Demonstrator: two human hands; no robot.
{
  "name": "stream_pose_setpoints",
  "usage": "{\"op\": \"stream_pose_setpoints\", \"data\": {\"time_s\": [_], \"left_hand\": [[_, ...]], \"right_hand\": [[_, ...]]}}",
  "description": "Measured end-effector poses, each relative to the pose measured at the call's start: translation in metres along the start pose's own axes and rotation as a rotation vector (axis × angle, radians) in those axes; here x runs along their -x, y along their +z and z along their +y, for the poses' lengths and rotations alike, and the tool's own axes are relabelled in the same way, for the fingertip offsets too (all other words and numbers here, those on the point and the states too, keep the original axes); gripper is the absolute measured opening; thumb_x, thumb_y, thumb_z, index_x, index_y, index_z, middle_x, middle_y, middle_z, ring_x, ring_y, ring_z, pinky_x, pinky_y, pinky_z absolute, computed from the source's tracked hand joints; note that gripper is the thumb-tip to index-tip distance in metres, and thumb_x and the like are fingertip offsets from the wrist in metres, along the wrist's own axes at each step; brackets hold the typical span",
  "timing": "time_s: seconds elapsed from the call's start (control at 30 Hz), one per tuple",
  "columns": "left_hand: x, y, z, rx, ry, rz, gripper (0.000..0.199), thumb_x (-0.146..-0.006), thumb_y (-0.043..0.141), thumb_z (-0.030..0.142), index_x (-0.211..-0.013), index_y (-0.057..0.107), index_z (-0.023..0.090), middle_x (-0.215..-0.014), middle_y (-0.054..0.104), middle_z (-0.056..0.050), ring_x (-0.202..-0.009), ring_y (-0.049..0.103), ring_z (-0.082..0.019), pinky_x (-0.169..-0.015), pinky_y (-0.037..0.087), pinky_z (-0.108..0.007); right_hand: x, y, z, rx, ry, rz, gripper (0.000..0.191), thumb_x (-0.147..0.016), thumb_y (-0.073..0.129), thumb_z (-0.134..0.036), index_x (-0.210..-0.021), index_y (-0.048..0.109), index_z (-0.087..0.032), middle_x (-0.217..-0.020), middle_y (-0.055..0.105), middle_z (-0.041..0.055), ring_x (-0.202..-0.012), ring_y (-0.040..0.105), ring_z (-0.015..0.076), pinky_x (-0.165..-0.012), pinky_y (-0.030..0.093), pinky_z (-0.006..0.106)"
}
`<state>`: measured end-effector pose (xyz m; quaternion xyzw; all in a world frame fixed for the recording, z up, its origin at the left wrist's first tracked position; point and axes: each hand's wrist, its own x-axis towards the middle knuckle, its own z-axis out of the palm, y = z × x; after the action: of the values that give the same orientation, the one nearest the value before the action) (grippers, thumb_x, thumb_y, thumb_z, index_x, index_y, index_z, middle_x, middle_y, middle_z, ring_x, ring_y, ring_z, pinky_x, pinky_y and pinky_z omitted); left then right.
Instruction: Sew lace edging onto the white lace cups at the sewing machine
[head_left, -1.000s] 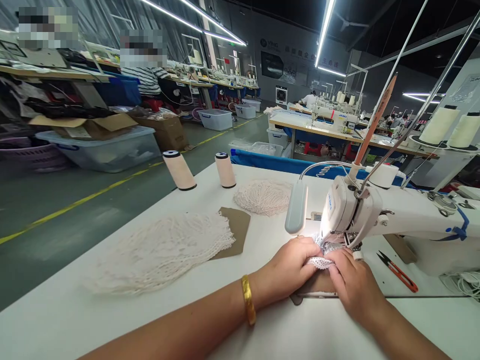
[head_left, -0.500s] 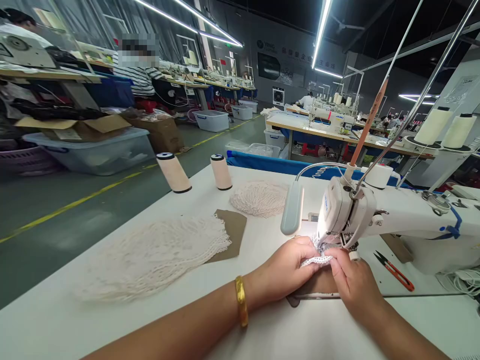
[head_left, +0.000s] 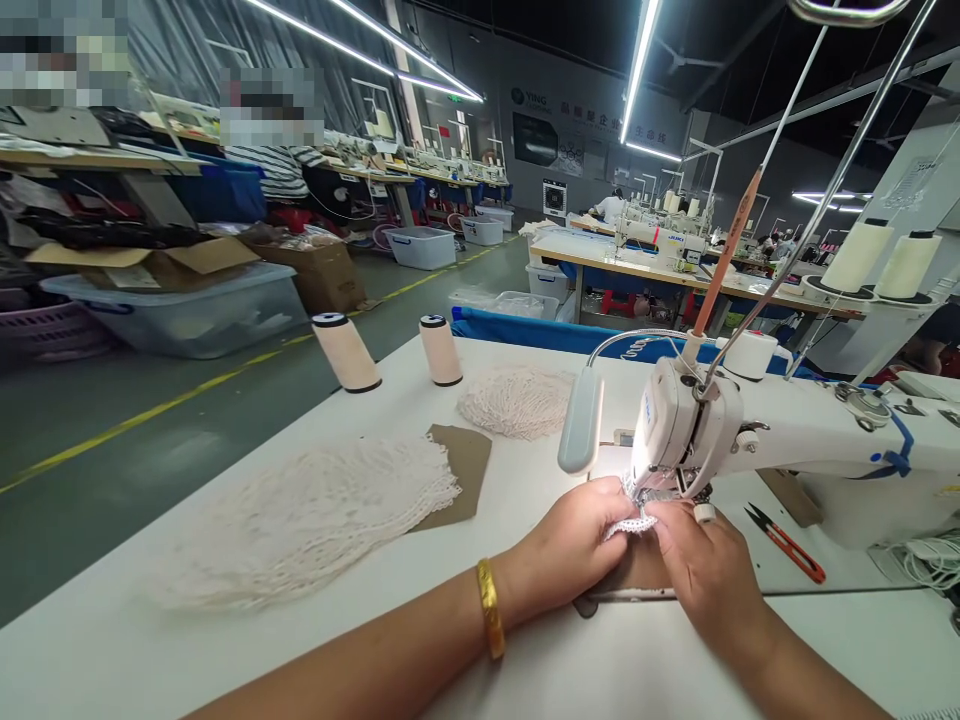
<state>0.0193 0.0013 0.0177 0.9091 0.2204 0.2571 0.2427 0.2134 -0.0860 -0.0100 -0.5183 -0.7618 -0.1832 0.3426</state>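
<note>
A strip of white lace (head_left: 631, 524) lies under the needle area of the white sewing machine (head_left: 795, 420). My left hand (head_left: 581, 535) pinches the lace from the left, just in front of the machine head. From the right, my right hand (head_left: 701, 555) grips its other end, fingers closed close to the presser foot. The fingertips and the needle itself are partly hidden by the lace and the machine head. A lamp (head_left: 582, 420) lights this spot. Orange-handled thread snips (head_left: 787, 543) lie on the machine bed beyond my right hand.
A layered pile of cream lace pieces (head_left: 300, 520) partly covers a brown card (head_left: 461, 475) on the left of the table. Behind are a smaller lace pile (head_left: 517, 402) and two thread cones (head_left: 347, 353) (head_left: 440, 350). Other people sit at machines across the aisle.
My right hand has shifted slightly left, closer to my left hand. The stretch of lace showing between the hands is shorter and more bunched. The view has tilted slightly.
</note>
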Motion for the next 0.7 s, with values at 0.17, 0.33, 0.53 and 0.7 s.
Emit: {"op": "stream_pose_setpoints", "data": {"time_s": [0.17,0.33,0.53,0.7], "left_hand": [[-0.001,-0.002,0.003,0.092,-0.066,-0.026,0.015,-0.085,0.059,0.013,-0.074,0.066,0.019,-0.081,0.062,0.0,-0.082,0.062,-0.018,-0.072,0.049,-0.024],[0.0,0.001,0.004,0.039,0.016,0.021,0.02,-0.095,0.058,0.019,-0.083,0.073,0.02,-0.086,0.067,-0.002,-0.086,0.062,-0.019,-0.079,0.05,-0.029],[0.02,0.008,0.003,-0.173,0.204,0.084,0.022,-0.096,0.067,0.015,-0.074,0.07,0.019,-0.081,0.069,-0.002,-0.077,0.061,-0.018,-0.074,0.043,-0.032],[0.034,0.002,0.012,-0.211,0.249,0.043,0.023,-0.096,0.066,0.008,-0.076,0.069,0.02,-0.084,0.073,0.001,-0.076,0.061,-0.017,-0.076,0.043,-0.033]], "right_hand": [[0.0,0.0,-0.001,0.015,-0.017,0.002,0.027,-0.105,0.045,-0.009,-0.115,0.067,-0.022,-0.088,0.077,0.0057,-0.078,0.072,0.0228,-0.069,0.052,0.033],[-0.001,-0.002,0.001,-0.026,-0.038,-0.03,0.028,-0.102,0.045,-0.006,-0.114,0.065,-0.021,-0.086,0.074,0.0053,-0.082,0.07,0.0232,-0.069,0.047,0.032],[0.001,-0.019,-0.002,-0.117,-0.189,-0.278,0.021,-0.094,0.049,-0.007,-0.086,0.059,-0.023,-0.079,0.064,0.0019,-0.073,0.057,0.0206,-0.068,0.04,0.033],[0.0,-0.033,-0.006,-0.177,-0.166,-0.374,0.022,-0.087,0.054,-0.004,-0.093,0.061,-0.023,-0.09,0.067,0.0015,-0.083,0.057,0.0209,-0.073,0.038,0.034]]}}
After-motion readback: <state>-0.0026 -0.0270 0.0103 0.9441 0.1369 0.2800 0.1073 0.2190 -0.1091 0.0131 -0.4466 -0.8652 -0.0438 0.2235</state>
